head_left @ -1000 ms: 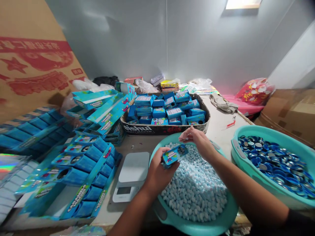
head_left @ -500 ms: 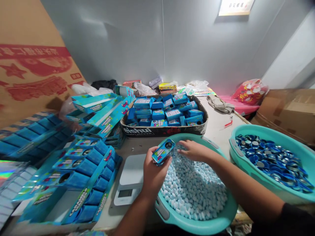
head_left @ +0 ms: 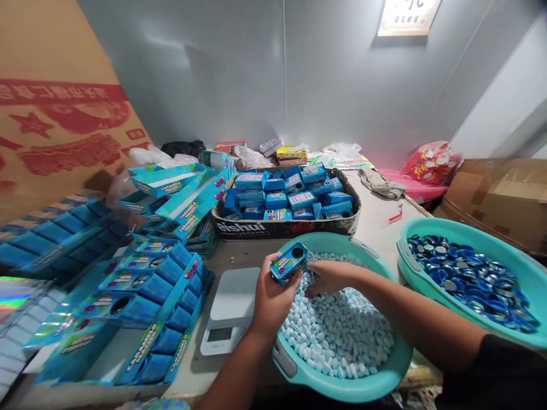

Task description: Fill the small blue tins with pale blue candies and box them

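Note:
My left hand (head_left: 270,299) grips a small blue candy box (head_left: 289,263) with a round hole in its top, held over the left rim of a teal basin (head_left: 342,388) full of pale blue and white candies (head_left: 342,333). My right hand (head_left: 325,277) lies palm down in the candies just right of the box, its fingers curled into the pile. What those fingers hold is hidden.
A white digital scale (head_left: 228,310) sits left of the basin. A second teal basin (head_left: 470,319) at right holds several blue and silver caps. A black tray (head_left: 284,226) of blue boxes stands behind. Blue display cartons (head_left: 149,302) cover the left side.
My left hand has lifted the box up and left to the basin's rim. My right hand has dropped from above the basin into the candies and curled its fingers.

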`<state>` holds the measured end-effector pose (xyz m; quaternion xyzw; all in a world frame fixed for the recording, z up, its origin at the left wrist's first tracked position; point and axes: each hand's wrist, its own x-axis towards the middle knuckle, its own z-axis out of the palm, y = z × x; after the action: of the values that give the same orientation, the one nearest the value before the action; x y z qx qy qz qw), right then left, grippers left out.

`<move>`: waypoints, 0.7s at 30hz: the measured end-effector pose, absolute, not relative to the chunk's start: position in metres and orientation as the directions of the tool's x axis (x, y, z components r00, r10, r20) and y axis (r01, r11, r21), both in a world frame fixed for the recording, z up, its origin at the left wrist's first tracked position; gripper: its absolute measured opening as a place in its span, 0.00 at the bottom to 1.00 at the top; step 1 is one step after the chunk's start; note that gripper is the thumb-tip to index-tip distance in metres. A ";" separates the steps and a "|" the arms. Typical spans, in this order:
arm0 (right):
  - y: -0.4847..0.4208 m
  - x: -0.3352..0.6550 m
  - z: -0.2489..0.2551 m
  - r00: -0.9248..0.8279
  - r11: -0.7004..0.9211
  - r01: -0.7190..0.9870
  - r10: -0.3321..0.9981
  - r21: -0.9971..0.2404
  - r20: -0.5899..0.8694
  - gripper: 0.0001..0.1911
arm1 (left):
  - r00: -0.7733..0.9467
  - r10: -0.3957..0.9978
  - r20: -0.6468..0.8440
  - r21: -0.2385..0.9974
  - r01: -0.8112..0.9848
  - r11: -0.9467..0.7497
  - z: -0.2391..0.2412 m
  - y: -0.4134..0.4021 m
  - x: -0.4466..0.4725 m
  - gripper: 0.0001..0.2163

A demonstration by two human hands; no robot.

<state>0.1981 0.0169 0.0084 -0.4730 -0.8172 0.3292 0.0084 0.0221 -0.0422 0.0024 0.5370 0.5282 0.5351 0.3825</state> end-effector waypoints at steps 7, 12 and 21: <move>0.018 0.207 0.015 -0.407 0.177 0.784 0.871 -0.595 -0.276 0.04 | -0.138 0.984 0.115 0.988 0.119 -0.099 0.003 -0.044 0.022 0.20; 0.028 0.215 0.022 -0.223 0.058 0.615 0.969 -0.786 -0.103 0.05 | -0.083 0.991 0.105 0.993 0.067 -0.099 -0.003 -0.043 0.026 0.20; 0.022 0.200 0.046 -0.070 -0.009 -0.056 0.998 -0.998 -0.005 0.15 | 0.262 0.958 0.114 0.905 0.371 -0.209 -0.002 -0.046 0.024 0.18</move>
<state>0.1997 0.0221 0.0458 -0.4698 -0.5013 0.5326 0.4943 0.0241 -0.0462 -0.0023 0.6858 0.4847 0.3663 0.4008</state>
